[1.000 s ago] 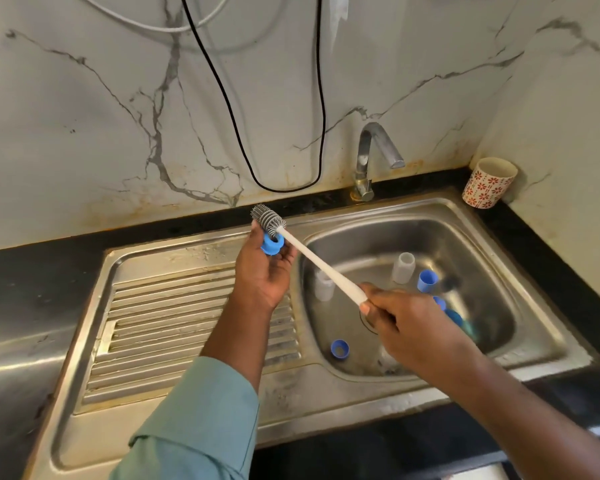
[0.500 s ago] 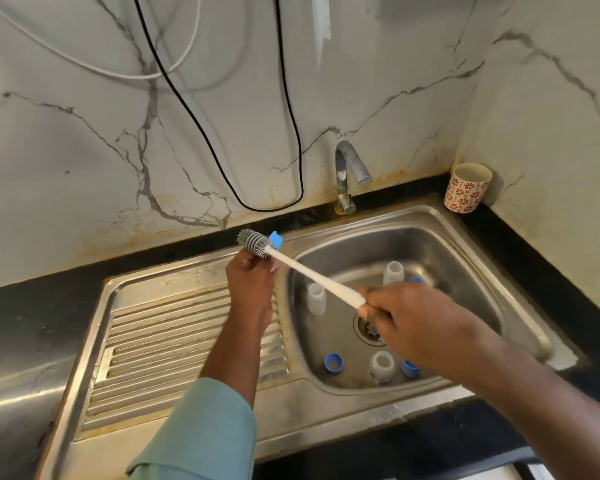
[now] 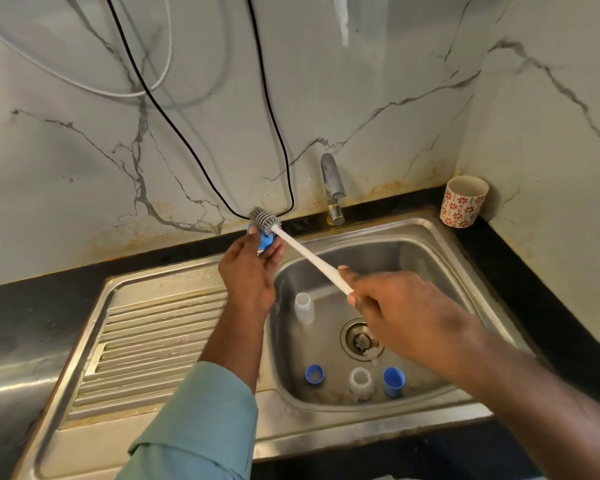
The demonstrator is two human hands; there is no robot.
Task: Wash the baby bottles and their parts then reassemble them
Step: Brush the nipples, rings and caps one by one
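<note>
- Here, the steel sink (image 3: 440, 244) with its ribbed draining board (image 3: 146, 341) takes up most of what I see, set in a dark counter against marbled wall tiles.
- My right hand (image 3: 400, 318) hovers over the basin, fingers wrapped around the end of the bottle brush (image 3: 309, 256), whose white handle slants up and left to its grey bristle head.
- My left hand (image 3: 252, 268) is raised above the sink's back edge, fingers curled around a blue bottle ring (image 3: 265, 241); the bristle head sits right against it.
- A tap (image 3: 331, 188) stands behind the basin, and a flower-patterned cup (image 3: 463, 202) waits in the right corner; I can read no writing on it.
- Down in the basin, one clear bottle (image 3: 304, 308) stands left of the drain (image 3: 355, 336) and another bottle (image 3: 360, 384) near the front wall; any print on them is too blurred to read.
- A blue cap (image 3: 314, 375) and a second blue cap (image 3: 394, 382) flank that front bottle.
</note>
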